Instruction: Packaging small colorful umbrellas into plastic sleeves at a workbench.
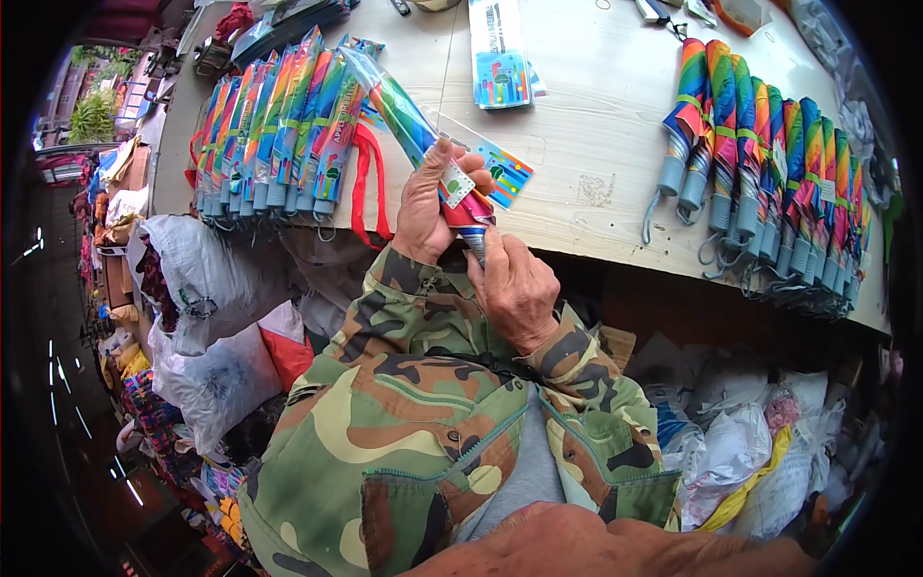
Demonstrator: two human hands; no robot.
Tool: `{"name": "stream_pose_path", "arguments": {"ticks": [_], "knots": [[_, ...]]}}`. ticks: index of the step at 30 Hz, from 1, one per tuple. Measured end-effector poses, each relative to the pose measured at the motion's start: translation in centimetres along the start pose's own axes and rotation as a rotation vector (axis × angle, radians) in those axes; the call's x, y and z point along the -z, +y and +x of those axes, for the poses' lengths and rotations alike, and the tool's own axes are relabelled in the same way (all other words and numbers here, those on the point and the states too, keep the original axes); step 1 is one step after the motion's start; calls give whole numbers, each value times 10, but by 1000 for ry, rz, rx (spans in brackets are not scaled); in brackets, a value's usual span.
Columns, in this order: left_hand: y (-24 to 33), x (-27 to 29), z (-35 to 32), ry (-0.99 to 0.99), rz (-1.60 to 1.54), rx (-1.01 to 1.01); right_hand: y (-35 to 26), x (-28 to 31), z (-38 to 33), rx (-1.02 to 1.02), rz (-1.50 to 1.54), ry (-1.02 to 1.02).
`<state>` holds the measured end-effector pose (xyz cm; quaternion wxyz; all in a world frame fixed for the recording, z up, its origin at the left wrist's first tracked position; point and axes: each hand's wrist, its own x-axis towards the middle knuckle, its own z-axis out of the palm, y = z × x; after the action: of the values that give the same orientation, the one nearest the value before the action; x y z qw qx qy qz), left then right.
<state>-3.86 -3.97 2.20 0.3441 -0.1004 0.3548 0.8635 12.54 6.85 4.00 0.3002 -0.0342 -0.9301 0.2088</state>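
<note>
A folded rainbow umbrella (413, 125), partly inside a clear plastic sleeve, slants between my hands over the table's front edge. My left hand (428, 207) wraps round its middle, with a small white dotted tag (456, 183) beside the fingers. At its lower end, my right hand (516, 287) pinches the umbrella near the handle, which the fingers mostly hide. A colourful printed card (502, 173) shows just beyond my left fingertips. Bagged umbrellas (279, 135) stand in a row to the left, and unbagged rainbow umbrellas (745, 144) with grey-blue handles lie in a row at right.
A stack of printed cards (500, 58) lies at the far middle of the pale table (586, 125). Red ribbon (365, 183) hangs over the front edge by the bagged row. Filled white sacks (216, 279) crowd the left below the table, and plastic bags (735, 452) the right.
</note>
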Motion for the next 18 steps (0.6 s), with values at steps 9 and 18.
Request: {"name": "stream_pose_path", "arguments": {"ticks": [9, 18], "knots": [[-27, -29, -24, -149, 106, 164, 6, -4, 13, -631, 842, -43], [-22, -16, -22, -106, -32, 139, 15, -3, 21, -65, 396, 313]]}}
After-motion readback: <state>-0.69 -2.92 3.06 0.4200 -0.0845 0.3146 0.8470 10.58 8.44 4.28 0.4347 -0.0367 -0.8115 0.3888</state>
